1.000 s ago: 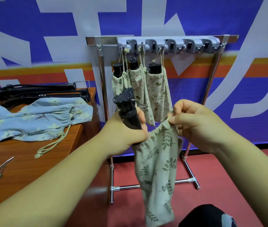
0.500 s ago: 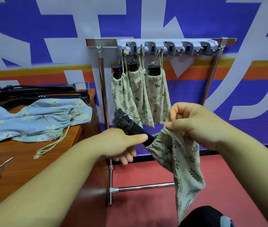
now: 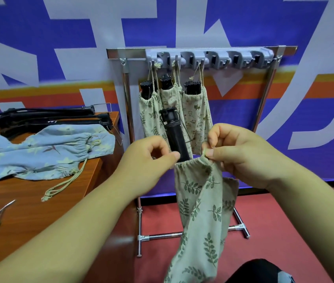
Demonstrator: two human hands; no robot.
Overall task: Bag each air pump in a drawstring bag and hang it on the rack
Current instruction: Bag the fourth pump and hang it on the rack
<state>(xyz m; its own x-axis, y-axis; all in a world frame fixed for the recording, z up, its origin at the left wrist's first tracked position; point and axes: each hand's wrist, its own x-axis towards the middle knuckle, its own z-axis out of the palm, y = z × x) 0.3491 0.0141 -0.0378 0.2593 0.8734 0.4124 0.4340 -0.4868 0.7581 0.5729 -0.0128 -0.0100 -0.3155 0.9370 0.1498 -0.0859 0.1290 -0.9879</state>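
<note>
both forearms reach forward toward the rack (image 3: 126, 94). the left hand (image 3: 147, 160) has its fingers curled round the barrel of the black air pump (image 3: 174, 137), thumb tip pressed against it. the pump stands nearly upright, its lower end inside the mouth of the leaf-print drawstring bag (image 3: 200, 205). the right hand (image 3: 241, 156) pinches the bag's gathered rim between thumb and forefinger, and the bag hangs down from there. the pump rises between the two hands. three filled bags (image 3: 196, 113) hang from the rack's hooks, a pump top showing in each. blue bags (image 3: 39, 152) and more pumps (image 3: 39, 117) lie on the surface (image 3: 29, 217).
</note>
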